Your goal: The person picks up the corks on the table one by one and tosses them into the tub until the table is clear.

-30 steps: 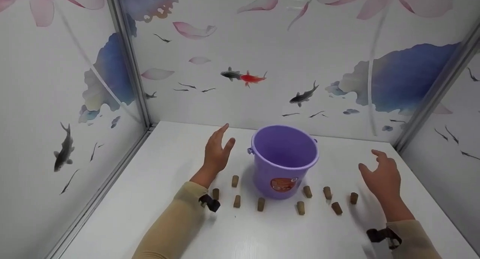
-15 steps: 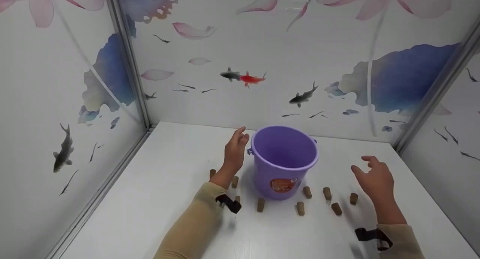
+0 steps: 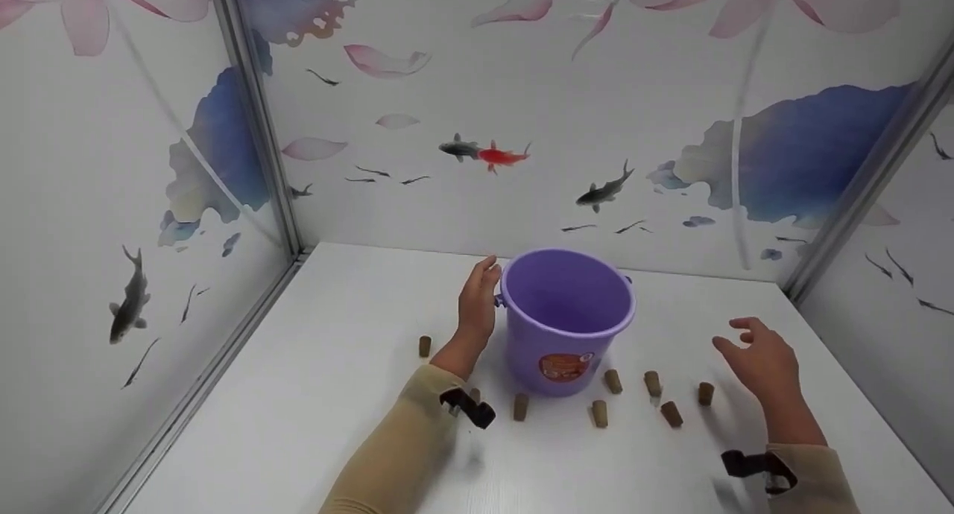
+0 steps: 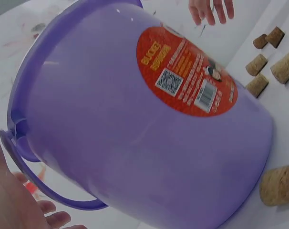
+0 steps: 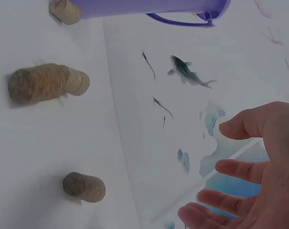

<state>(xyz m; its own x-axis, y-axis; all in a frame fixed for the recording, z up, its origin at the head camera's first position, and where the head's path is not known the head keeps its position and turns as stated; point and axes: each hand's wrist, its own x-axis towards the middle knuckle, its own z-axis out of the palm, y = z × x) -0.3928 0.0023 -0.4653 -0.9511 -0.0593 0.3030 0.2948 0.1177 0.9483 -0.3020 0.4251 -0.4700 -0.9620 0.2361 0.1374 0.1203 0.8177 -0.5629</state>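
Observation:
A purple bucket [image 3: 566,350] with a red-orange label stands upright on the white table. Close by its left side is my left hand [image 3: 477,302], thumb and fingers fairly straight, holding nothing. In the left wrist view, that hand [image 4: 11,195] is beside the bucket's hanging purple handle [image 4: 63,200]; contact cannot be made out. My right hand [image 3: 768,361] hovers right of the bucket, apart from it, with loosely bent fingers and nothing between them. Its nearest object in the head view is a cork [image 3: 706,394]. In the right wrist view, the spread fingers [image 5: 230,202] show.
Several corks, such as one cork [image 3: 520,407] in front of the bucket and another cork [image 3: 425,346] left of my left forearm, stand on the table [image 3: 298,395]. My left sleeve partly covers a cork [image 3: 475,395]. Printed white walls [image 3: 417,208] enclose the table.
My left hand has moved right, up to the bucket's side. My right hand has shifted left, then back right, ending slightly lower. Bucket and corks stay where they were.

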